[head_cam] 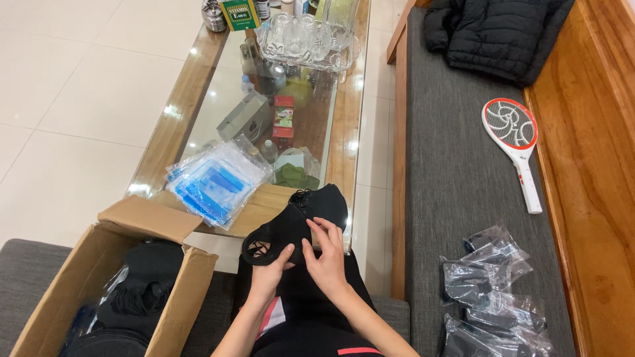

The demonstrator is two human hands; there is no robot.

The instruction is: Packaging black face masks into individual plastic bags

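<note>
A black fabric face mask [299, 221] with an ear loop is held over my lap by both hands. My left hand [272, 271] grips its lower left part near the loop. My right hand [325, 254] pinches the mask's middle from the right, fingers on the fabric. To the left, an open cardboard box [79, 277] holds more black masks. A stack of clear plastic bags with blue inserts [215, 182] lies on the glass-topped wooden table [175, 125] just beyond the mask.
Several packed masks in clear bags [493, 291] lie on the grey bench cushion [450, 165] at right, with a white and red electric swatter [516, 142] and a black jacket [496, 33] farther back. A glass tray of cups [307, 43] stands at the table's far end.
</note>
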